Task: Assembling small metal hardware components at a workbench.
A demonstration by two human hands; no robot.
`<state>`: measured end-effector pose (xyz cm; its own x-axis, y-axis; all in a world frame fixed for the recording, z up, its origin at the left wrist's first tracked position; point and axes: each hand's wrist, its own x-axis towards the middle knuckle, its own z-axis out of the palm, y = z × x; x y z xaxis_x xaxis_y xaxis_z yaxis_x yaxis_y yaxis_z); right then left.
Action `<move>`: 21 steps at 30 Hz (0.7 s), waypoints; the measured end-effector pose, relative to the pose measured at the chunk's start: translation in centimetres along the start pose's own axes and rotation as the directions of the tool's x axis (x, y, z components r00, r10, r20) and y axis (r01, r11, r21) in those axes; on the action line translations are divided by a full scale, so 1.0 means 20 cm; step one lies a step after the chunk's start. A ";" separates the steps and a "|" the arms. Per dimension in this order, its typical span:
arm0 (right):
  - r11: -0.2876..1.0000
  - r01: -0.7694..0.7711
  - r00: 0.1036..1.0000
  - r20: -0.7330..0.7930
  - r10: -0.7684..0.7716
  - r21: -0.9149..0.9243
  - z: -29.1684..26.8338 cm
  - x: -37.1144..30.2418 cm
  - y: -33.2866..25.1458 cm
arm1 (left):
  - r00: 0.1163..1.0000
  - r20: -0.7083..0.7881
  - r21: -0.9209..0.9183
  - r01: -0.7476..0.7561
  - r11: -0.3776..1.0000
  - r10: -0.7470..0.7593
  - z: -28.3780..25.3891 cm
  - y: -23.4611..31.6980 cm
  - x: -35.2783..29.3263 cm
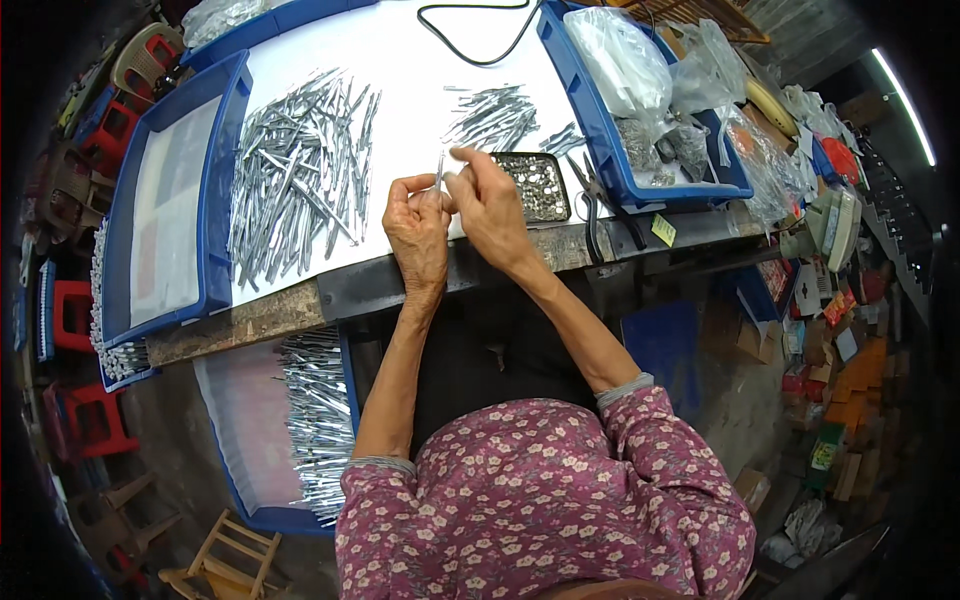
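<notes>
in the head view, we see both hands raised over the front edge of the tabletop (pixel 400 115), close together. the left hand (pixel 418 235) has its thumb and index finger pinching a thin silver strip (pixel 441 168), which stands nearly upright between the two hands. the right hand (pixel 490 215) is just beside it, index finger stretched toward the strip's upper end and thumb bent in close; we cannot tell whether these fingers grip the strip or only touch it.

past the hands, to the left, we find a large pile (pixel 300 185) of silver strips lying crisscross on the white surface. a smaller pile (pixel 497 115) lies beyond the right hand. just beside that hand is a black tray (pixel 566 187) full of small round metal bits (pixel 538 180), its near left corner partly hidden by the hand. right of the tray we see pliers (pixel 592 200), their handles reaching the front edge, and a yellow tag (pixel 663 230) near them.

a blue bin (pixel 215 250) with a pale lining stands at the left end, and another bin (pixel 690 192) on the right holds clear bags (pixel 620 65). at the far side a black cable (pixel 485 63) curves across the white. below the tabletop, on the left, more strips (pixel 318 430) fill one side of a low bin (pixel 270 518). red stools (pixel 90 415) stand farther left. we also see a flowered shirt (pixel 540 480), its sleeves ending near the elbows.
</notes>
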<state>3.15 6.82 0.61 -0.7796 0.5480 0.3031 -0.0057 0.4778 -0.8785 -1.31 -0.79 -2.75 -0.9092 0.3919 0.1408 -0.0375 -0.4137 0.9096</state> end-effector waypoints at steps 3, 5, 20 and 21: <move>0.969 0.156 0.935 0.286 -0.207 0.190 -0.14 -0.12 -0.27 | 0.998 0.002 -0.125 0.068 0.990 -0.068 0.00 -0.04 0.00; 0.834 0.354 0.774 0.367 -0.516 0.424 -0.21 -0.19 -0.46 | 0.992 0.016 0.016 0.128 0.992 -0.128 -0.01 -0.04 0.03; 0.568 0.153 0.834 0.202 -0.513 0.809 -0.27 -0.41 -0.96 | 0.995 0.075 0.086 0.057 0.995 -0.063 -0.01 0.01 0.00; 0.568 0.153 0.834 0.203 -0.514 0.809 -0.26 -0.38 -0.93 | 0.996 0.070 0.105 0.048 0.993 -0.056 -0.01 0.01 0.00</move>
<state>12.38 -2.58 16.58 -0.7740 0.0724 0.6291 -0.6292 -0.1996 -0.7512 -1.42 -1.06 -2.74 -0.8741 0.4713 0.1171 -0.0373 -0.3055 0.9515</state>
